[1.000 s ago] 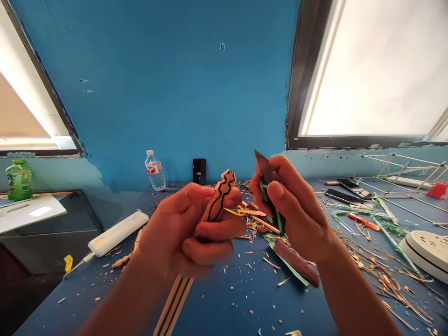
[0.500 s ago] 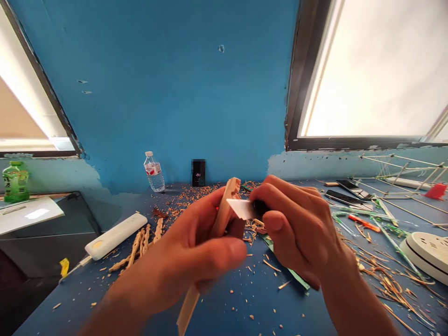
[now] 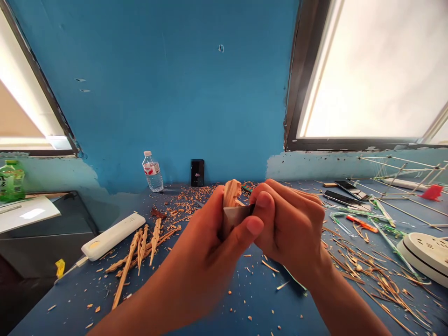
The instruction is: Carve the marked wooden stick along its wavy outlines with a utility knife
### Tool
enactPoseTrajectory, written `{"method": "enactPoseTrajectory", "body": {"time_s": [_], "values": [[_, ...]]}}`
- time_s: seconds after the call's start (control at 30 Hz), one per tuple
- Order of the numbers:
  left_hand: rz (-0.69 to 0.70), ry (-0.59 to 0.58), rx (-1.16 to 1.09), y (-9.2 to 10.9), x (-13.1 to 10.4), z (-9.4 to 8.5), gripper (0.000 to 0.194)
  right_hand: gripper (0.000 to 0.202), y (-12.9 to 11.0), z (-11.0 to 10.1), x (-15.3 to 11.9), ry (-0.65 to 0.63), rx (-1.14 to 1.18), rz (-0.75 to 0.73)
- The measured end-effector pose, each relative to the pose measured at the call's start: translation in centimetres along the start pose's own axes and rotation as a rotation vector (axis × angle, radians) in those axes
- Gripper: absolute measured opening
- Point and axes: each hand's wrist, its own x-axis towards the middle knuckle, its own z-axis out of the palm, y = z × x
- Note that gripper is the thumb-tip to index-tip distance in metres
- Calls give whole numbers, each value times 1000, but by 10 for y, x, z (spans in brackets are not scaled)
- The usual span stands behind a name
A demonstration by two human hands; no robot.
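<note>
My left hand (image 3: 213,247) grips a pale carved wooden stick (image 3: 231,192) whose notched top pokes up above my fingers. My right hand (image 3: 290,224) holds a small knife; its grey blade (image 3: 235,215) lies flat against the stick just below the carved top, with my left thumb resting close under it. Both hands meet at the middle of the view, above the blue table (image 3: 224,308). The lower part of the stick is hidden behind my left hand.
Several carved wooden sticks (image 3: 140,247) lie left of my hands among shavings. A white power bank (image 3: 112,236), a water bottle (image 3: 151,171) and a black phone (image 3: 198,172) stand further back. Phones (image 3: 345,198), thin rods, an orange tool (image 3: 360,224) and a white round device (image 3: 425,249) crowd the right.
The stick turned so its black-lined face no longer shows. My right hand swung the knife down from upright and brought the blade onto the stick, and the hands closed together.
</note>
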Motion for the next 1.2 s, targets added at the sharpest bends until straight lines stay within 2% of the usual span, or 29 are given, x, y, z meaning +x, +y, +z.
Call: {"method": "enactPoseTrajectory", "body": {"time_s": [0.17,0.4,0.67,0.9,1.03,1.2], "values": [[-30,51,32,-7,-3,3,21,33,-4,6,-3,83,-75,38],[-57,138,68,-5,6,7,29,35,1,18,-4,90,-86,91],[-46,151,2,-11,9,10,30,36,8,24,-5,121,-98,76],[-101,29,-163,4,11,1,41,38,17,12,-2,-54,248,56],[-133,-104,-257,6,8,-2,35,38,17,5,0,-80,245,12],[-51,-133,-255,1,5,-3,24,37,10,5,1,-84,222,19]]}}
